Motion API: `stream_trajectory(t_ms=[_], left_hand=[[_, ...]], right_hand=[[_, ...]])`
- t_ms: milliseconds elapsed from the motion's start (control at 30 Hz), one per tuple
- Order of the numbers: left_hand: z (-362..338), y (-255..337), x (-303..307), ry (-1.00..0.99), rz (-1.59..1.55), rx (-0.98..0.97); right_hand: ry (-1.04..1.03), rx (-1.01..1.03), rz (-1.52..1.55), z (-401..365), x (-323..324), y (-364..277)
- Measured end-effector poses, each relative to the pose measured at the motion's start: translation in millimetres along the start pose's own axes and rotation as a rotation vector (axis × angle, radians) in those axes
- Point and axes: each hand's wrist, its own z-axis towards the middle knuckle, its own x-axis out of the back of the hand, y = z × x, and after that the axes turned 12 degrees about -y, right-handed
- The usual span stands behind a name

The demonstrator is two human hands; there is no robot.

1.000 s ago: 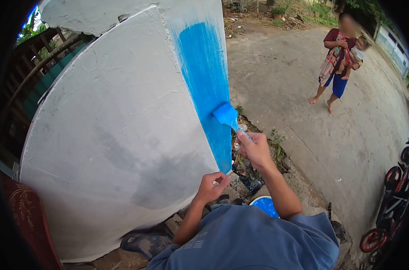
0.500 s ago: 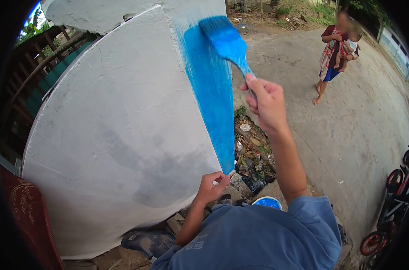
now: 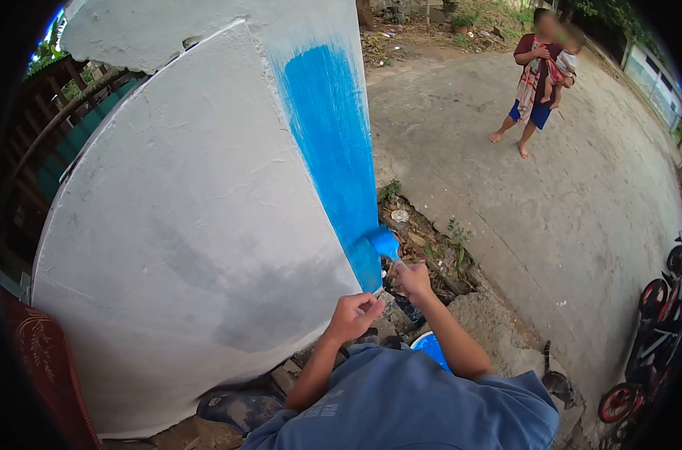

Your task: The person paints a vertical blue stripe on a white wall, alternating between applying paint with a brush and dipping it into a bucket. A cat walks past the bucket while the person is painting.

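Note:
My right hand is closed around the handle of a wide paintbrush, whose blue-coated bristles meet the lower part of a blue painted strip. This strip runs down the narrow face of a pale plastered wall with a grey smudge. Close to the strip's bottom end is my left hand, its fingers curled and pinched together. Whatever they may hold is too small to make out. Below my right forearm, partly hidden by my shirt, stands a bucket of blue paint.
A person holding a small child stands on the concrete ground. A motorbike is at the right edge, with a cat nearer me. Leaves and rubble lie beside the wall. Dark red cloth hangs at left.
My right hand has brought the paintbrush down from the top of the blue strip to its lower part. My left hand stays near the bottom. The person with the child has shifted stance.

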Motion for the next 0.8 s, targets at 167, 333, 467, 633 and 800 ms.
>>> stream_trajectory(t_ms=[167, 333, 467, 633, 800], left_hand=[[-1.2, 4.2, -3.7, -0.023, 0.005, -0.002], [-6.2, 1.3, -5.3, 0.053, -0.005, -0.028], [-9.1, 3.9, -10.0, 0.042, -0.005, -0.005], [-6.5, 8.8, -12.4, 0.041, 0.024, -0.016], [-6.5, 12.1, -18.9, 0.050, -0.005, -0.022]], right_hand=[[-0.119, -0.028, -0.020, -16.2, -16.2, -46.1], [-0.303, 0.134, 0.130, -55.3, -19.0, -145.6], [-0.303, 0.237, 0.156, -96.0, -27.1, -214.4], [-0.403, 0.463, 0.244, -112.8, -33.1, -263.7], [-0.389, 0.658, 0.227, -125.4, -34.3, -308.5]])
